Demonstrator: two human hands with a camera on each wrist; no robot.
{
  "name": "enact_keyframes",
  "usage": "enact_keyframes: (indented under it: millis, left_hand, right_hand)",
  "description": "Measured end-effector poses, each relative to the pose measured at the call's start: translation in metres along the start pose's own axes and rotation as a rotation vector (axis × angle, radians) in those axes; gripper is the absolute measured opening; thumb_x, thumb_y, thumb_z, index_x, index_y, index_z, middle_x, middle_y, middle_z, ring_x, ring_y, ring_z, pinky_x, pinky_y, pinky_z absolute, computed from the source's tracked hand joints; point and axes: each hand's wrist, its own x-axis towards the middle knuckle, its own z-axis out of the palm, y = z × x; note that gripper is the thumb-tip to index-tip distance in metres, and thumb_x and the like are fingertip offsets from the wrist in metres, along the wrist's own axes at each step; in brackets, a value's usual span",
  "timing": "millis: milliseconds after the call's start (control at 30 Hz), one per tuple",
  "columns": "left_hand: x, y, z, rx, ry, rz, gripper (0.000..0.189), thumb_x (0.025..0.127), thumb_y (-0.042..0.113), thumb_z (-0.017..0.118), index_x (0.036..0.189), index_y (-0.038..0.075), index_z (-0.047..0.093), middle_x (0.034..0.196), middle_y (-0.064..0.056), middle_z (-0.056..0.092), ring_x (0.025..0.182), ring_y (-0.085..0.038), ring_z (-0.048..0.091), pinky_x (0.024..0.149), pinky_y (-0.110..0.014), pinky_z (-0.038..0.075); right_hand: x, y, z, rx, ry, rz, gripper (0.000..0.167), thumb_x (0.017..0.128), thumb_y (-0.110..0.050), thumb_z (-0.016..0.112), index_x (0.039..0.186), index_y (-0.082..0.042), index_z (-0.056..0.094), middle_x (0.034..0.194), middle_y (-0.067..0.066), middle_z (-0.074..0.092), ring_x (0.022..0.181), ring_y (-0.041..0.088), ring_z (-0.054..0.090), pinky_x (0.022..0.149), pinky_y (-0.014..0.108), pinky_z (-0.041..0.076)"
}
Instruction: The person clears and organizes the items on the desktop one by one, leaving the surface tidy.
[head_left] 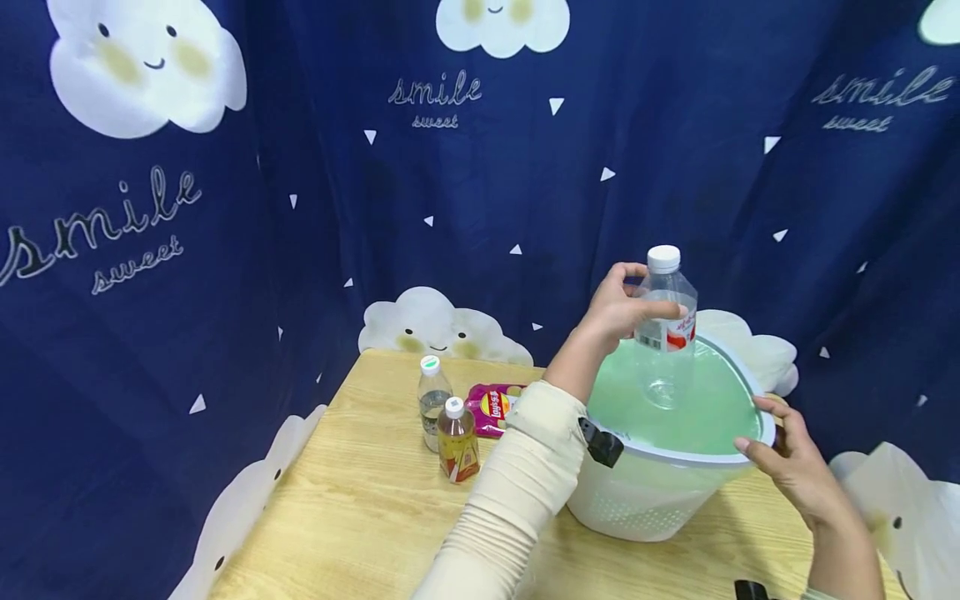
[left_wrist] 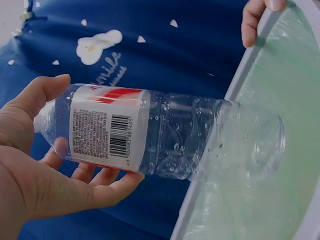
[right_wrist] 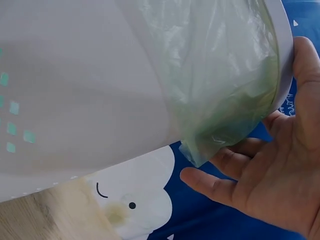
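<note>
My left hand (head_left: 624, 310) grips a clear plastic bottle (head_left: 666, 371) with a white cap and a red-and-white label. The bottle stands upright over the mouth of a white trash bin (head_left: 633, 500); no liquid level shows in it. In the left wrist view, thumb and fingers wrap the upper part of the bottle (left_wrist: 175, 135). A pale green bag (head_left: 716, 408) lines the bin and folds over its rim. On the right side, my right hand (head_left: 797, 462) holds the rim between thumb and fingers, near the bag's overhanging edge (right_wrist: 215, 115).
Left of the bin, a clear bottle (head_left: 432, 400) with a white-and-green cap stands behind a bottle of amber drink (head_left: 457, 446). A purple chip bag (head_left: 489, 408) lies beside them, partly behind my left sleeve. A dark blue curtain (head_left: 465, 183) hangs behind the wooden table (head_left: 360, 500).
</note>
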Motion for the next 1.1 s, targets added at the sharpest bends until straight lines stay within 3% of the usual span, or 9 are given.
enact_keyframes:
  millis: [167, 367, 633, 833, 1100]
  left_hand:
    - [0.009, -0.007, 0.004, 0.034, -0.023, -0.035, 0.053, 0.07, 0.011, 0.08, 0.115, 0.025, 0.054, 0.093, 0.003, 0.054, 0.08, -0.014, 0.054, 0.062, -0.037, 0.047]
    - [0.023, -0.017, 0.01, 0.112, 0.035, -0.054, 0.053, 0.067, 0.015, 0.084, 0.113, 0.022, 0.061, 0.092, 0.004, 0.058, 0.08, -0.012, 0.055, 0.064, -0.035, 0.048]
    - [0.032, -0.039, 0.018, 0.171, 0.075, -0.184, 0.047, 0.065, 0.013, 0.084, 0.107, 0.021, 0.064, 0.096, 0.004, 0.057, 0.082, -0.016, 0.054, 0.067, -0.036, 0.048]
    - [0.034, -0.041, 0.025, 0.209, 0.053, -0.216, 0.046, 0.063, 0.008, 0.084, 0.103, 0.021, 0.065, 0.092, 0.005, 0.057, 0.08, -0.015, 0.053, 0.069, -0.036, 0.047]
    - [0.036, -0.042, 0.032, 0.235, 0.054, -0.244, 0.046, 0.062, 0.013, 0.086, 0.101, 0.024, 0.066, 0.093, 0.006, 0.057, 0.081, -0.014, 0.054, 0.067, -0.043, 0.046]
  right_hand:
    - [0.0, 0.001, 0.002, 0.06, 0.015, -0.013, 0.056, 0.088, 0.009, 0.053, 0.13, -0.023, 0.036, 0.101, -0.002, 0.049, 0.081, 0.004, 0.054, 0.064, 0.016, 0.045]
    - [0.002, 0.0, 0.0, 0.059, 0.017, -0.013, 0.056, 0.088, 0.01, 0.052, 0.13, -0.024, 0.035, 0.099, -0.002, 0.051, 0.081, 0.004, 0.055, 0.063, 0.017, 0.046]
    - [0.0, 0.005, 0.001, 0.094, 0.031, 0.008, 0.057, 0.088, 0.012, 0.049, 0.129, -0.024, 0.035, 0.099, -0.002, 0.051, 0.08, 0.005, 0.055, 0.063, 0.017, 0.046]
    - [0.0, 0.005, 0.002, 0.108, 0.029, 0.006, 0.056, 0.089, 0.011, 0.049, 0.13, -0.023, 0.035, 0.1, -0.003, 0.05, 0.081, 0.005, 0.055, 0.063, 0.018, 0.046]
    - [-0.001, 0.006, 0.001, 0.124, 0.019, 0.005, 0.055, 0.089, 0.011, 0.048, 0.13, -0.023, 0.034, 0.1, -0.002, 0.051, 0.081, 0.005, 0.055, 0.064, 0.018, 0.047]
